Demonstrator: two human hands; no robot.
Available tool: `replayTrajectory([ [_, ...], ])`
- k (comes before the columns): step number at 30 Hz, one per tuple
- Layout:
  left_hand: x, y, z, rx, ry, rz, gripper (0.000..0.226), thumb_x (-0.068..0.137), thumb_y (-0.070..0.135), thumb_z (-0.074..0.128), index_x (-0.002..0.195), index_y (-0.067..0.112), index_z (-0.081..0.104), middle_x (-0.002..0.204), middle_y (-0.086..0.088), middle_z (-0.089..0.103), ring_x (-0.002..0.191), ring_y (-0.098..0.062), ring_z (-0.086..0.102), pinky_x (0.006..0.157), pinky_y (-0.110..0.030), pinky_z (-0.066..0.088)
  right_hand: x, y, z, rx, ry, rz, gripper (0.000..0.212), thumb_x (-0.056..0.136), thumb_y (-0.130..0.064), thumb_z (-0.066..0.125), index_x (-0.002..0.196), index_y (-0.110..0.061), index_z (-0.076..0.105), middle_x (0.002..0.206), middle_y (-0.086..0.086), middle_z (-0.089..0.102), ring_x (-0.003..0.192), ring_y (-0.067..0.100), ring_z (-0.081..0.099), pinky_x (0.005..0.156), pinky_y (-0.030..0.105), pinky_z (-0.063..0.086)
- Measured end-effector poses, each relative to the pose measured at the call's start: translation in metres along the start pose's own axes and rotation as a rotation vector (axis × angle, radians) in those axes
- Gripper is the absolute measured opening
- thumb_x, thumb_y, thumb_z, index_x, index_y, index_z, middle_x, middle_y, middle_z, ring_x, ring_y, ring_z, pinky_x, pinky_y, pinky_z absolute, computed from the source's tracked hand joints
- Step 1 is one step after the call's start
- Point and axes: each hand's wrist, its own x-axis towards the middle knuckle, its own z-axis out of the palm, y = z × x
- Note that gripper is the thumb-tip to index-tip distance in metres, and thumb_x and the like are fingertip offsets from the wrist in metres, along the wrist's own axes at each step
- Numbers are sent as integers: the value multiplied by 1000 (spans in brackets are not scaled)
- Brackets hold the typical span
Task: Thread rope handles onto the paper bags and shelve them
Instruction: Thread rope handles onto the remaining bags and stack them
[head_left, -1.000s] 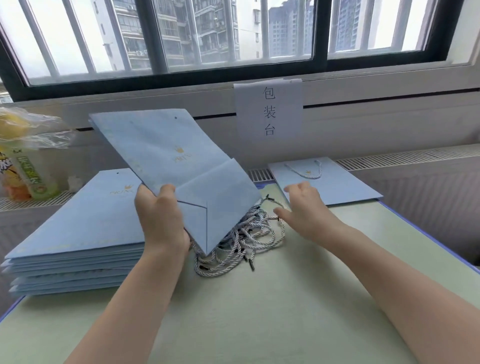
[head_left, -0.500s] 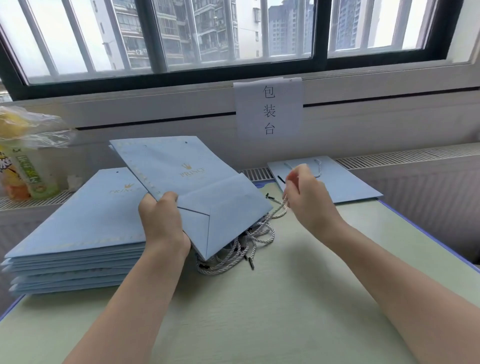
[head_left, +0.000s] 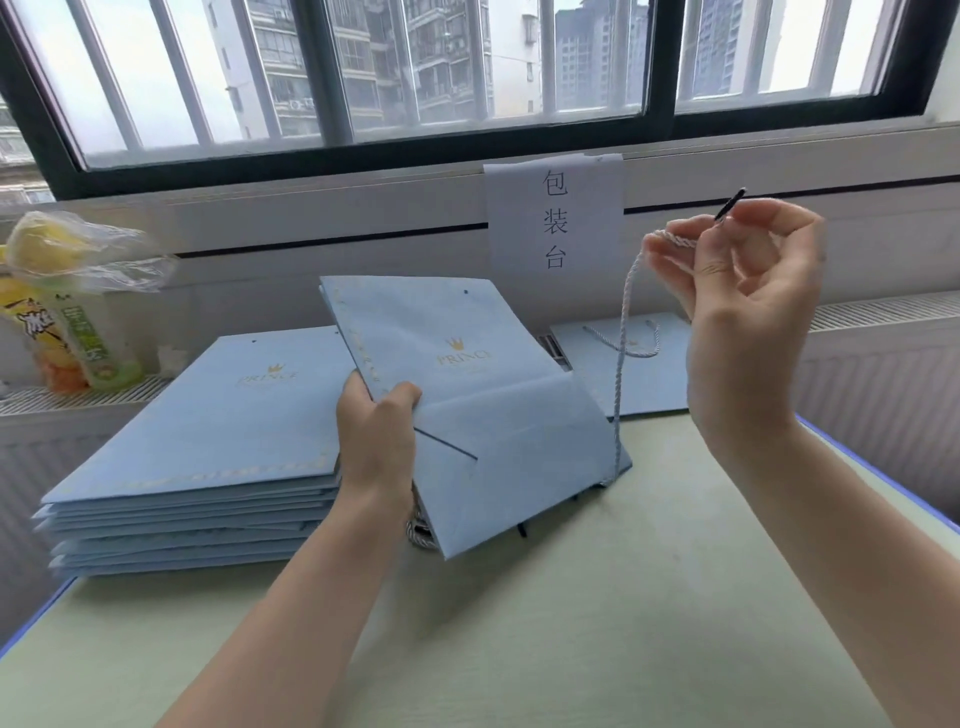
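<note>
Nearest lies the pale green tabletop with a blue edge (head_left: 571, 649), both forearms reaching over it. The left hand (head_left: 376, 436) grips the near left edge of a flat-folded light blue paper bag with a gold crown and "PRINCE" print (head_left: 467, 384), thumb on top and fingers curled beneath, holding it tilted above the table. Under the bag's near corner peeks a bundle of white twisted rope handles (head_left: 418, 535), mostly hidden by the bag.

To the left, a stack of identical flat light blue paper bags (head_left: 208, 457) rests on the table, touching the left wrist.

On the right, the right hand (head_left: 737, 291) is raised, palm toward the camera. Its thumb and fingertips pinch one white twisted rope with a black tip (head_left: 621, 364) near its upper end; the black tip sticks up past the fingers, and the rope hangs down in front of the held bag's right edge to the table.

Farther right lies one flat light blue bag with a rope handle threaded (head_left: 644, 374).

Far left on the radiator ledge stands a green-and-yellow drink bottle (head_left: 88, 343) with a crumpled clear plastic bag holding something yellow (head_left: 78, 249) over its top. On the far wall below the window (head_left: 467, 78) hangs a white paper sign with three black characters (head_left: 555, 218).
</note>
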Motion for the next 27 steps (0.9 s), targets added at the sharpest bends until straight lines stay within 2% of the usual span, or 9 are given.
replayTrajectory([
  [4,-2,2,1,-77,-22,5,22,86,0,50,100,15,59,99,-9,68,85,-27,66,72,-40,56,-3,-1,3,-86,-33,-67,13,98,-2,42,100,-15,41,93,13,62,87,27,67,77,30,54],
  [6,-1,4,0,-166,-65,-68,26,84,-3,49,103,11,59,101,-15,68,86,-33,65,74,-44,55,-5,3,3,-203,-52,-63,13,98,-5,45,98,-19,45,91,10,65,85,19,67,72,27,52],
  [8,-1,5,0,-223,-160,-138,32,82,-2,46,111,7,57,108,-21,67,91,-38,65,78,-50,53,-6,11,0,-311,-86,-36,14,97,-8,48,96,-22,48,89,6,67,82,14,65,73,27,51],
  [10,-4,6,1,-213,-293,-177,36,83,-1,42,115,5,57,105,-19,68,85,-36,66,71,-44,54,-6,20,-5,-395,-116,10,12,95,-8,50,95,-19,51,87,5,68,80,12,64,78,27,50],
  [14,-9,7,7,-163,-473,-225,33,79,-8,32,95,4,57,86,-15,64,67,-27,63,55,-28,53,-3,30,-13,-441,-127,94,8,95,-4,49,96,-11,53,82,5,65,74,6,63,71,17,47],
  [17,-10,7,8,-167,-529,-220,35,67,-7,36,90,5,60,87,-15,61,75,-29,59,61,-30,50,-2,32,-16,-453,-124,117,10,96,-5,48,94,-14,53,81,4,65,69,4,60,67,15,45],
  [19,-9,6,8,-186,-535,-229,37,64,-4,41,95,4,60,91,-15,61,82,-30,58,65,-32,50,-2,30,-15,-450,-123,106,11,96,-5,48,94,-15,53,81,4,64,69,4,59,66,14,44],
  [24,-7,-2,8,-191,-488,-248,36,83,8,54,118,0,59,113,-20,67,100,-37,65,82,-44,56,-1,17,-10,-420,-97,14,14,96,-6,48,93,-19,52,82,5,65,71,9,59,66,15,44],
  [27,-5,-7,10,-96,-352,-191,24,87,-5,50,108,-2,61,104,-21,69,88,-34,68,71,-37,58,5,5,-8,-406,-70,-55,16,96,-8,48,93,-23,51,82,3,65,70,11,58,64,17,45],
])
